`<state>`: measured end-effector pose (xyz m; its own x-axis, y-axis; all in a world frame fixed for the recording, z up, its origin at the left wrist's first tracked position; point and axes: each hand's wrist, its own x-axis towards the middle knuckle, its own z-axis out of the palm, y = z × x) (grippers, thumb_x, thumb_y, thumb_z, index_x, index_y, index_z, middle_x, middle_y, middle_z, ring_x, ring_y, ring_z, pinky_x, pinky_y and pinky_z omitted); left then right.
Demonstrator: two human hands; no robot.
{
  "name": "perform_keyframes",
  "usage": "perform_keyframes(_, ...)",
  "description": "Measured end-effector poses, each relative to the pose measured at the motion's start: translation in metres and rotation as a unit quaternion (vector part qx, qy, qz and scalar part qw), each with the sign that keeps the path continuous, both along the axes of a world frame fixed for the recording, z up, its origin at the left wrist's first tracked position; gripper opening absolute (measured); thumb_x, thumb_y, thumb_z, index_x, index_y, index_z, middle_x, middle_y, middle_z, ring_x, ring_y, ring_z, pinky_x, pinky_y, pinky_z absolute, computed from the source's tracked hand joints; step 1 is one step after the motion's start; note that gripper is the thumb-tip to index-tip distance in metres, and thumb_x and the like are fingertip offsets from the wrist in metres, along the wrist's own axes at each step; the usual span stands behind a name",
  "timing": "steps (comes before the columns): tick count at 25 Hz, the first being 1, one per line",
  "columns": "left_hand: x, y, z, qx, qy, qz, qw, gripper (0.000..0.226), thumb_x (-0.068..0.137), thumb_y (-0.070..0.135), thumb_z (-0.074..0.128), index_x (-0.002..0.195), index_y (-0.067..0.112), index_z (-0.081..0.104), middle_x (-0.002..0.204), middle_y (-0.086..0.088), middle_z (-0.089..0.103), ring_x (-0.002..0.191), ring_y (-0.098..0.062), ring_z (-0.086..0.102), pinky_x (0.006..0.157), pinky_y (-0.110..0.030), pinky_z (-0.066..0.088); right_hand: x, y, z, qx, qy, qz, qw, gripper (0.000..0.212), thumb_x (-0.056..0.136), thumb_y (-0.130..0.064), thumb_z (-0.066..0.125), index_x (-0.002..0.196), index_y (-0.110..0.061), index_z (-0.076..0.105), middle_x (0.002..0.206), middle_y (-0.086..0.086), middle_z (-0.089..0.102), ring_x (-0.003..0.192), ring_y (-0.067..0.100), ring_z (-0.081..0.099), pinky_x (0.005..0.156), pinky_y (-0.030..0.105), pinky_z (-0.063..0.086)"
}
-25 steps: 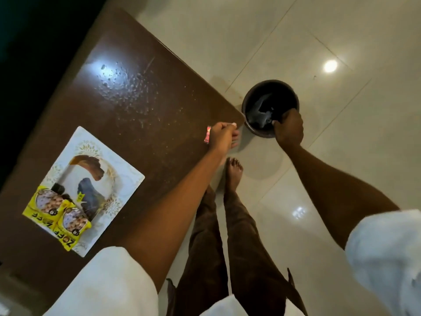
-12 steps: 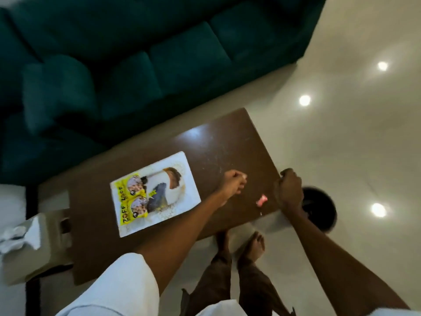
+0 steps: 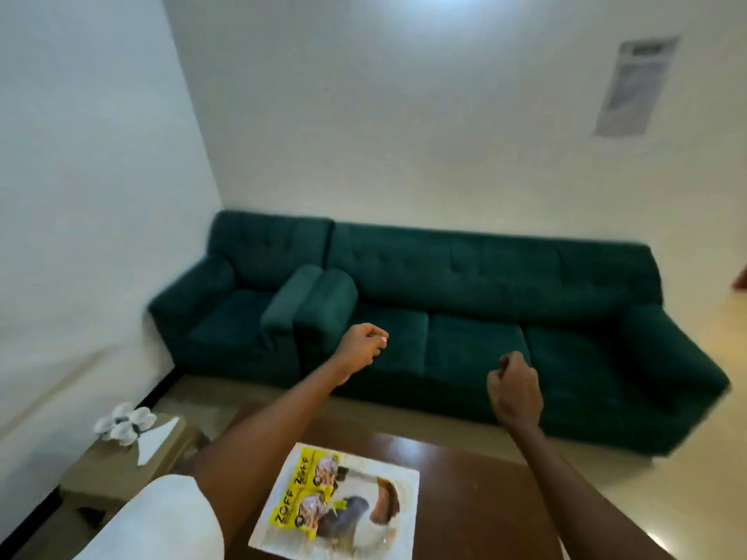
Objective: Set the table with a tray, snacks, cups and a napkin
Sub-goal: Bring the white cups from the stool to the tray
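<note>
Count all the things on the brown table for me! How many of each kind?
Trays: 1
Yellow snack packets: 2
Total on the table: 3
No cups or napkin show on it yet.

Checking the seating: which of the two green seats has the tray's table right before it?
The long green sofa; the brown table bearing the tray faces it. The single armchair stands leftward, by the corner.
</note>
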<state>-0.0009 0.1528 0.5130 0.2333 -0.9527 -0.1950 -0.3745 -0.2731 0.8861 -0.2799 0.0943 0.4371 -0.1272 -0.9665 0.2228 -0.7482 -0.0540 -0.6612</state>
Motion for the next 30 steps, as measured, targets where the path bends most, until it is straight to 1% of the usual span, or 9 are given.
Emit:
perform_keyframes(5,0.115,0.028,0.072,-0.106,-0.088,0.079,0.987,0.026,0.098,0.014,0.063,0.122,0.007,0.068,0.107,-0.010,0.069,0.098,-0.021,0.064,0.082,-0.028,0.050,0.115,-0.014,0.099,-0.102,0.015,0.048,0.993,0.012,0.086,-0.011,0.062,0.096,-0.014,0.056,0.082,0.002,0.056,0.089,0.032,0.059,0.060,0.035,0.043)
perform_keyframes(8,0.188,0.058,0.100,-0.124,-0.162,0.094,0.975,0.036,0.096,0.018,0.065,0.131,0.011,0.065,0.122,-0.009,0.071,0.115,-0.024,0.067,0.101,-0.035,0.053,0.190,0.002,0.151,-0.120,0.059,0.094,0.986,0.015,0.084,-0.013,0.063,0.098,-0.013,0.057,0.097,0.007,0.062,0.096,0.032,0.057,0.069,0.040,0.051)
perform_keyframes(11,0.249,0.095,0.126,-0.134,-0.203,0.105,0.964,0.053,0.096,0.021,0.065,0.147,0.012,0.053,0.145,-0.011,0.061,0.135,-0.025,0.058,0.114,-0.037,0.046,0.261,0.025,0.194,-0.147,0.090,0.131,0.976,0.040,0.087,-0.021,0.067,0.125,-0.009,0.059,0.123,0.013,0.061,0.113,0.035,0.056,0.089,0.047,0.054)
perform_keyframes(13,0.288,0.118,0.144,-0.144,-0.235,0.111,0.955,0.063,0.096,0.024,0.065,0.154,0.012,0.044,0.155,-0.010,0.050,0.143,-0.025,0.050,0.118,-0.038,0.042,0.307,0.043,0.217,-0.168,0.094,0.155,0.969,0.061,0.090,-0.032,0.071,0.142,-0.009,0.051,0.138,0.016,0.056,0.124,0.037,0.054,0.096,0.049,0.054)
perform_keyframes(15,0.323,0.132,0.160,-0.150,-0.254,0.111,0.949,0.070,0.094,0.028,0.068,0.156,0.012,0.040,0.159,-0.010,0.045,0.145,-0.025,0.046,0.119,-0.038,0.040,0.346,0.054,0.237,-0.171,0.107,0.177,0.963,0.084,0.089,-0.046,0.074,0.154,-0.010,0.037,0.148,0.016,0.047,0.131,0.037,0.051,0.100,0.050,0.053)
perform_keyframes(18,0.362,0.143,0.180,-0.160,-0.264,0.119,0.944,0.070,0.091,0.030,0.071,0.153,0.011,0.042,0.155,-0.011,0.047,0.141,-0.027,0.049,0.116,-0.040,0.043,0.400,0.053,0.256,-0.169,0.120,0.200,0.958,0.097,0.087,-0.052,0.073,0.160,-0.011,0.024,0.154,0.015,0.040,0.134,0.039,0.046,0.101,0.055,0.051)
perform_keyframes(24,0.462,0.133,0.166,-0.125,-0.328,0.126,0.928,0.070,0.090,0.026,0.069,0.152,0.010,0.040,0.154,-0.014,0.046,0.142,-0.030,0.047,0.116,-0.041,0.042,0.547,0.011,0.239,-0.148,0.118,0.270,0.944,0.100,0.084,-0.055,0.075,0.160,-0.015,0.023,0.157,0.017,0.036,0.136,0.044,0.041,0.103,0.057,0.047)
perform_keyframes(27,0.525,0.117,0.128,-0.073,-0.336,0.143,0.928,0.073,0.088,0.025,0.068,0.154,0.013,0.037,0.157,-0.012,0.043,0.143,-0.029,0.046,0.115,-0.042,0.043,0.630,-0.013,0.194,-0.125,0.100,0.314,0.936,0.102,0.081,-0.056,0.077,0.160,-0.018,0.024,0.157,0.015,0.037,0.138,0.044,0.040,0.104,0.058,0.044)
perform_keyframes(30,0.599,0.109,0.064,-0.001,-0.303,0.188,0.934,0.074,0.088,0.023,0.070,0.153,0.011,0.038,0.154,-0.015,0.044,0.141,-0.032,0.048,0.112,-0.041,0.044,0.720,-0.024,0.128,-0.076,0.112,0.377,0.916,0.104,0.081,-0.055,0.078,0.161,-0.020,0.023,0.161,0.012,0.034,0.142,0.042,0.038,0.109,0.056,0.042)
